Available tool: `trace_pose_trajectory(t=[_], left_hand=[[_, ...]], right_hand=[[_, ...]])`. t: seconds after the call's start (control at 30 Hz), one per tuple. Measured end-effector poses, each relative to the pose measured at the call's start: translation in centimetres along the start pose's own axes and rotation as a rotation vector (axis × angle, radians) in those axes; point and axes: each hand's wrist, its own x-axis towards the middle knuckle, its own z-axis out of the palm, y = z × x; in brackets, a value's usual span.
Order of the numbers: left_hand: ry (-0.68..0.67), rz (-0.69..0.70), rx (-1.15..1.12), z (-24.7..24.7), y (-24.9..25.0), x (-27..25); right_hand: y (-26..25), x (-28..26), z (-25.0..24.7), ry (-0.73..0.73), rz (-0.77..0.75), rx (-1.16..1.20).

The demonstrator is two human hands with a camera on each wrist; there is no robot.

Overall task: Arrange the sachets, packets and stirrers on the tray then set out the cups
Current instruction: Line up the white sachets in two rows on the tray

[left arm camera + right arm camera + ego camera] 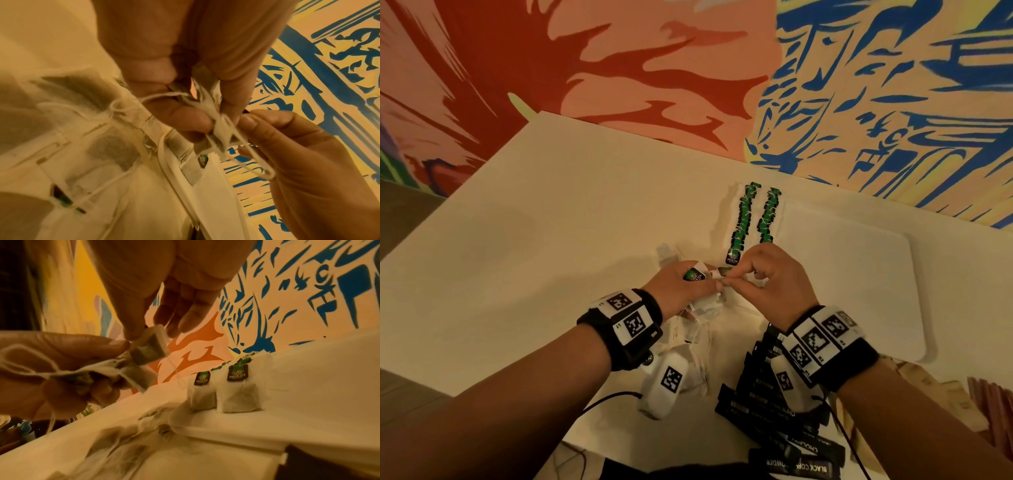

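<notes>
Two hands: left [681, 286], right [774, 281]. One white table [544, 240]. One white tray [859, 281]. Two rows of green-tagged tea bags [755, 219] on the tray, too overlapped to count singly. A few tea bags [115, 376] bunched between the hands, number unclear. One loose heap of tea bags [698, 342] on the table, uncountable. One fanned stack of black sachets [774, 411], roughly ten, partly hidden. Two wrist cameras.

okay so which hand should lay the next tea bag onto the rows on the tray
Probably the right hand. Its fingers already pinch a single tea bag, and it hangs nearest the two green-tagged rows on the tray. The left hand grips the tangled bunch.
</notes>
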Motion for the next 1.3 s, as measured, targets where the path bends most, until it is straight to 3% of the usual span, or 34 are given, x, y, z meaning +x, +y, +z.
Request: trace_pose_trajectory(t=[0.1,0.33,0.47,0.67,0.8,1.13,1.3], left_hand=[[0.013,0.000,-0.004,0.1,0.1,0.0],[-0.009,0.042,0.113,0.6,1.0,0.0],[0.029,0.039,0.119,0.4,1.2,0.2],[0.100,0.028,0.078,-0.6,1.2,0.4],[0.148,0.028,0.060,-1.8,0.8,0.5],[0.195,0.068,0.054,-3.7,1.0,0.4],[0.130,0.047,0.042,-4.2,1.1,0.1]], right_hand=[[-0.2,0.1,-0.5,-0.080,0.037,0.035],[-0.5,1.1,-1.1,-0.183,0.339,0.345],[-0.7,1.7,-1.9,-0.217,0.298,0.225],[-0.3,2.5,-2.5,-0.099,0.219,0.095],[0.3,2.9,-2.4,-0.144,0.195,-0.038],[1.2,4.1,-0.5,-0.338,0.265,0.023],[2.1,5.0,0.6,-0.299,0.302,-0.011]])
